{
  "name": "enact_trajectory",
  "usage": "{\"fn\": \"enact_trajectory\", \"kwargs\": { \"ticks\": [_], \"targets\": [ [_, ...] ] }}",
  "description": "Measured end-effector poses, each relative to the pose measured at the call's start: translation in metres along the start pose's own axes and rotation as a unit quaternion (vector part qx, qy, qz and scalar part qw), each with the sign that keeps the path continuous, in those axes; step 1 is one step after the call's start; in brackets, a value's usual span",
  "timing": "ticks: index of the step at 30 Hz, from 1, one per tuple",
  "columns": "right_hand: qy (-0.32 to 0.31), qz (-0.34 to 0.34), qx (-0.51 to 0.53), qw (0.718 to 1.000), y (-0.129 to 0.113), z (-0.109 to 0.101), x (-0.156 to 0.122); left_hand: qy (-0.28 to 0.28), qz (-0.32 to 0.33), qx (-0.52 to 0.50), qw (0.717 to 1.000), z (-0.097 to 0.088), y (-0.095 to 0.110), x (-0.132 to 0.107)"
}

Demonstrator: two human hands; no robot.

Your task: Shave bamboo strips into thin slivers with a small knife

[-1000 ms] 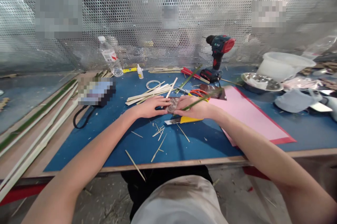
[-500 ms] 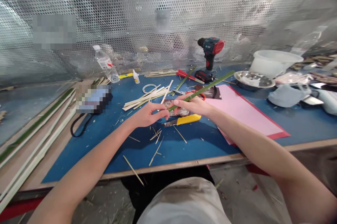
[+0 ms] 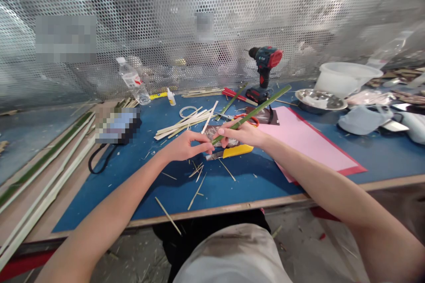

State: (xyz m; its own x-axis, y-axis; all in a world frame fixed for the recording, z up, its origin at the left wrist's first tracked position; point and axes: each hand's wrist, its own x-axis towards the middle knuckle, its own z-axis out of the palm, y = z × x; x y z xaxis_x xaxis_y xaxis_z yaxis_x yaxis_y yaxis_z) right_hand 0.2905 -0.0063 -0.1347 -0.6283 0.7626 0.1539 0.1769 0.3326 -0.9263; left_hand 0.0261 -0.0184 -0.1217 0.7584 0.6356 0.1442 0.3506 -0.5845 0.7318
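Green-skinned bamboo strip [image 3: 257, 111] swings its far end slightly higher, pinched firmly in the right hand [image 3: 241, 134] just above the yellow-handled utility knife [image 3: 237, 151]; the left hand [image 3: 184, 148] sits open beside the strip's near end, thumb and forefinger spread wider than a moment ago.

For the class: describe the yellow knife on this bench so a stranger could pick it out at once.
Start at the blue mat. Just below the right hand, which grips a green strip, lies the yellow knife, its bare blade pointing left, unlike the red-handled scissors beyond that hand.
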Motion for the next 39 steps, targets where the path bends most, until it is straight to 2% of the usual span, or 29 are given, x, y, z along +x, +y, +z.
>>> {"fn": "enact_trajectory", "kwargs": {
  "ticks": [3,10,15,20,23,26,30,32,35,37,39],
  "targets": [
    [0.027,0.003,0.005,1.0,0.001,0.002,0.001,0.004,0.001,0.016,1.0,-0.001,-0.001,0.001],
    [0.135,-0.038,0.068,0.988,0.003,-0.001,0.008,-0.01,-0.006,0.058,0.998,-0.002,-0.01,0.001],
    [0.176,-0.049,0.117,0.976,0.001,0.002,0.012,-0.017,0.005,0.074,0.997,-0.003,-0.011,0.001],
    [0.258,-0.062,0.176,0.948,0.003,-0.005,0.015,0.011,-0.019,0.064,0.998,-0.008,-0.017,0.001],
    [0.332,-0.078,0.219,0.914,0.007,-0.021,0.018,0.072,-0.045,0.036,0.996,-0.017,-0.03,-0.001],
    [0.393,-0.088,0.241,0.883,0.013,-0.04,0.02,0.168,-0.063,-0.023,0.983,-0.027,-0.044,-0.002],
    [0.412,-0.083,0.242,0.874,0.021,-0.055,0.02,0.324,-0.038,-0.067,0.943,-0.039,-0.057,0.0],
    [0.39,-0.076,0.219,0.891,0.023,-0.054,0.018,0.404,-0.019,-0.103,0.909,-0.045,-0.061,0.002],
    [0.301,-0.061,0.116,0.945,0.025,-0.045,0.015,0.51,0.005,-0.178,0.842,-0.055,-0.064,0.006],
    [0.214,-0.041,0.028,0.975,0.024,-0.034,0.013,0.547,0.017,-0.211,0.81,-0.062,-0.061,0.008],
    [0.15,-0.027,-0.045,0.987,0.021,-0.021,0.011,0.564,0.033,-0.22,0.795,-0.068,-0.054,0.009]
  ]
}}
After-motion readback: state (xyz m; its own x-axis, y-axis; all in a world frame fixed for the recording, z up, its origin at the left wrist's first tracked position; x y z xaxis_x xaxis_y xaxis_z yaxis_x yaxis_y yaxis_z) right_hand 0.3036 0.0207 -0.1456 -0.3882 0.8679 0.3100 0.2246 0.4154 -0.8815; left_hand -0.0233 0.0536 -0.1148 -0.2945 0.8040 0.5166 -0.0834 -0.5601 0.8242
